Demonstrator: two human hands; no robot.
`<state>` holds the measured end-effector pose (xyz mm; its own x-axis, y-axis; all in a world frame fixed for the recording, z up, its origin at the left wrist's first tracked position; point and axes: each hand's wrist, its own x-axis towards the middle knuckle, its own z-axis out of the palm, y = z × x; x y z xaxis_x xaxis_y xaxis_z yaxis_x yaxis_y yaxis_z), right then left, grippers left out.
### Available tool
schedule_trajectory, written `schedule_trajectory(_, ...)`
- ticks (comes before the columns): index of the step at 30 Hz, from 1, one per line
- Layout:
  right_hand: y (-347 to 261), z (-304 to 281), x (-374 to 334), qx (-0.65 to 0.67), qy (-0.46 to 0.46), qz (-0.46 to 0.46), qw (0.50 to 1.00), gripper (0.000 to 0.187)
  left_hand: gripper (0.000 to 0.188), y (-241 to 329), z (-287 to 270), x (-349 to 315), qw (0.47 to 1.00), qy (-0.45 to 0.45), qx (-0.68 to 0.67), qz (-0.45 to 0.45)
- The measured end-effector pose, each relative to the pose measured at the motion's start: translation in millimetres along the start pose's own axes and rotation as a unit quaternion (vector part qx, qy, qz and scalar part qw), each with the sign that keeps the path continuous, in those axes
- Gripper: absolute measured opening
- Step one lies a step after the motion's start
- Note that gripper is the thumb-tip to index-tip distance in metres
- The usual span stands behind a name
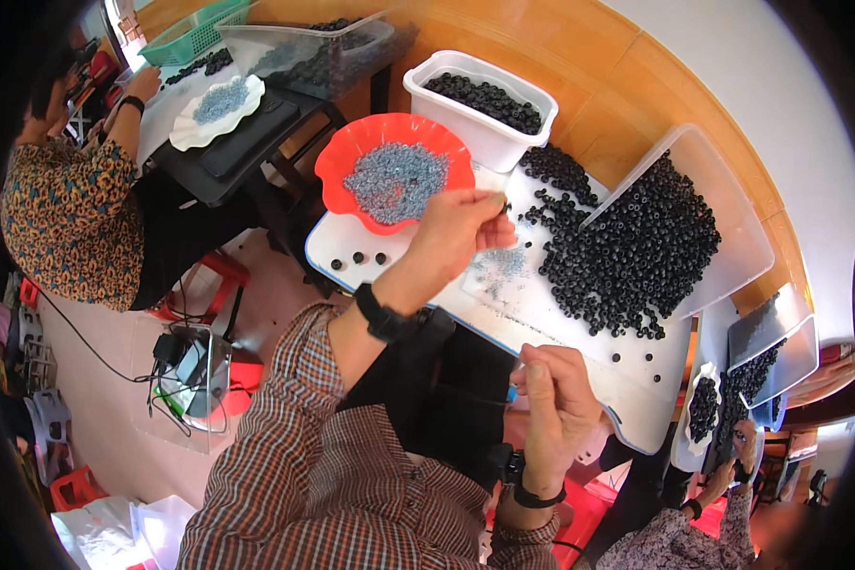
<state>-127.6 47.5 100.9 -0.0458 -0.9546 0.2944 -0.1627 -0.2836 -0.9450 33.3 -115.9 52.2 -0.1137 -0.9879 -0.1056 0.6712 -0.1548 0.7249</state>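
Note:
My left hand (458,228) is raised over the white table between a red scalloped bowl (331,176) and a heap of small black ring-shaped pieces (603,261). Its thumb and fingers are pinched together, and a small dark piece (505,208) shows at their tips. The red bowl holds many tiny greyish-blue clear rings (399,180); more of these lie scattered on the table below my left hand. By the table's front edge, my right hand (556,389) is closed with thumb against curled fingers. Something small and blue (513,392) peeks out beside it; what the fingers hold is hidden.
A white tub (489,142) of black pieces stands behind the bowl. A tipped clear bin (731,237) spills the heap onto the table (427,275). Several loose black pieces lie near the front edge. Co-workers sit at the left (76,209) and lower right (693,532).

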Motion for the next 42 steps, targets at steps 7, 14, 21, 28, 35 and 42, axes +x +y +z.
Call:
schedule_trajectory(7, 6.4, -4.2, 7.3, -0.023, 0.012, -0.007, 1.0, 0.012, 0.013, 35.3, 34.8, 106.7, 0.996, 0.051, 0.026, 0.07)
schedule_trajectory(14, 5.2, -11.7, 13.5, -0.051, 0.033, -0.031, 0.998, 0.012, 0.015, 43.9, 35.6, 150.7, 0.989, 0.122, 0.046, 0.064)
schedule_trajectory(21, -32.5, -25.7, 18.0, -0.034, 0.176, -0.14, 0.974, 0.018, 0.02, 86.8, 67.5, 36.2, 0.975, -0.009, 0.11, 0.194)
schedule_trajectory(28, -91.4, -36.7, 22.2, 0.047, 0.366, -0.276, 0.887, 0.018, 0.013, 139.0, 32.4, -32.9, 0.943, -0.121, 0.146, 0.274)
schedule_trajectory(35, -99.2, -67.9, 4.2, 0.006, 0.104, -0.36, 0.927, 0.044, 0.011, 128.4, -44.1, -34.1, 0.948, -0.151, 0.209, 0.188)
schedule_trajectory(42, -88.2, -59.8, 11.9, 0.004, 0.098, -0.327, 0.94, 0.041, 0.009, 168.5, -164.2, -26.5, 0.919, -0.172, 0.318, 0.157)
